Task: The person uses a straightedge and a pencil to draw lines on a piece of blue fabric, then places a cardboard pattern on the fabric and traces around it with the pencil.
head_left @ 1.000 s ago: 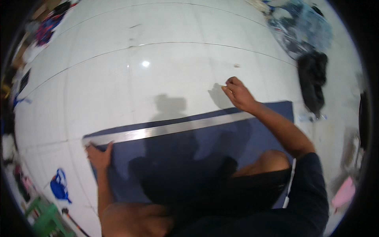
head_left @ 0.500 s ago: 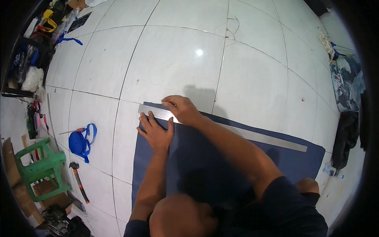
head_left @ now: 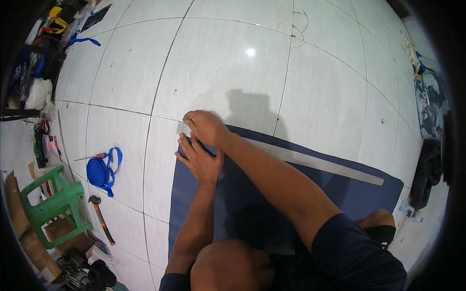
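Observation:
A sheet of dark blue material (head_left: 187,194) lies flat on the tiled floor in front of me. Along its far edge runs a long metal ruler (head_left: 315,164), slanting down to the right. My left hand (head_left: 200,161) presses near the ruler's left end with its fingers spread. Just beyond it, my right hand (head_left: 208,128) is closed in a pinch at the corner of the sheet, over the ruler. Whatever sits between those fingertips is too small to make out. My right forearm crosses above the sheet and hides part of the ruler.
To the left lie a roll of blue strap (head_left: 99,171) and a hammer (head_left: 101,220). A green plastic stool (head_left: 53,206) stands beyond them among cardboard. A cluttered rack (head_left: 41,58) lines the far left; bags (head_left: 429,97) and a black cloth (head_left: 425,169) lie along the right wall.
My right hand has slid left along the ruler to its left end. My left hand stays spread on the ruler, its fingers now close to the right hand. The view has shifted slightly.

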### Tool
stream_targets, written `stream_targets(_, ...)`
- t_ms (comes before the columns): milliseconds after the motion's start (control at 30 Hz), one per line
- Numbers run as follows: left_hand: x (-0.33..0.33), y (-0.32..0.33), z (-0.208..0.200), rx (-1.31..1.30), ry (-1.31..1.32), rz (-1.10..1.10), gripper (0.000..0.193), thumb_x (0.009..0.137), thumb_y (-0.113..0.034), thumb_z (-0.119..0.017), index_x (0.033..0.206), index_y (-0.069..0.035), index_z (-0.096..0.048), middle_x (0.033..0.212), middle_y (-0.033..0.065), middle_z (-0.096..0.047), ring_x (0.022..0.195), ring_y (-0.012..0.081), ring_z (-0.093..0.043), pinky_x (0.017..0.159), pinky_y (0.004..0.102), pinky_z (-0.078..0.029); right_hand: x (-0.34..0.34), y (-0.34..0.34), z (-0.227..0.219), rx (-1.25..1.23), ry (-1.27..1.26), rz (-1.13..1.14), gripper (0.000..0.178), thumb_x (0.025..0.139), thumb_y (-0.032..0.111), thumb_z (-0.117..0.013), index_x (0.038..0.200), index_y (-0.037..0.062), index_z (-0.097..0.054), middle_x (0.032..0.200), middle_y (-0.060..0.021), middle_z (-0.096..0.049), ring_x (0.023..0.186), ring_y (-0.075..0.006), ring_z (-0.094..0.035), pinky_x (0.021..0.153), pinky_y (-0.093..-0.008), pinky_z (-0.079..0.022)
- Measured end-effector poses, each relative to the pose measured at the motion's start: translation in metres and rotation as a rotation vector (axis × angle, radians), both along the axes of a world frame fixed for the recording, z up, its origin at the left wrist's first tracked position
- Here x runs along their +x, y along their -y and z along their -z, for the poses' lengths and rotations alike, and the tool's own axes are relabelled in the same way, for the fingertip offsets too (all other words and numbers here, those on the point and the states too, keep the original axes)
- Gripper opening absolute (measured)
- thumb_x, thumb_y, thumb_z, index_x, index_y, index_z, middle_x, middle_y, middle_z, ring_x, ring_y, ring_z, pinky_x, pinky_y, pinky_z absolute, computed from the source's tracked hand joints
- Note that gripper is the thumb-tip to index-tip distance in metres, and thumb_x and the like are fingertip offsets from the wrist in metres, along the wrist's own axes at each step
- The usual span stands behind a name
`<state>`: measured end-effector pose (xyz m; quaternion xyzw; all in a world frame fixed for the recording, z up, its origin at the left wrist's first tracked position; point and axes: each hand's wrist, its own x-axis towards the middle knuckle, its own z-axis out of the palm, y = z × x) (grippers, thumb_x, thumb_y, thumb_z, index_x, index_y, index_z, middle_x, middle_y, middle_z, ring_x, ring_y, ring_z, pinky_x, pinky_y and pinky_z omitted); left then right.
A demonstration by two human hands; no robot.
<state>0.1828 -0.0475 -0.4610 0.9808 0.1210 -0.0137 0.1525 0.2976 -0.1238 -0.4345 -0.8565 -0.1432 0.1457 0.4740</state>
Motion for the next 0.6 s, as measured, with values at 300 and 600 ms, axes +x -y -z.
stream_targets(300, -0.002, 0.001, 0.008, 0.070, 0.148, 0.002, 0.099, 0.088, -0.064, -0.068, 0.152, 0.005, -0.037, 0.163, 0.0288, -0.027, 0.154, 0.0442, -0.020, 0.122, 0.0647, -0.010, -0.054, 0.095, -0.026, -0.382, 0.053, -0.150, 0.019, 0.102, 0.020, -0.055, 0.107, 0.0058, -0.067, 0.110, -0.0131, -0.068, 0.108, -0.0334, -0.066, 0.095, -0.0440, -0.053)
stream_targets(600, -0.001, -0.002, 0.015, 0.122, 0.106, 0.019, 0.095, 0.092, -0.063, -0.063, 0.154, 0.004, -0.036, 0.164, 0.0287, -0.025, 0.155, 0.0422, -0.018, 0.123, 0.0629, -0.008, -0.212, 0.326, -0.036, -0.309, -0.078, 0.472, 0.024, 0.104, 0.021, -0.058, 0.115, 0.0013, -0.066, 0.112, -0.0171, -0.070, 0.099, -0.0343, -0.069, 0.087, -0.0412, -0.055)
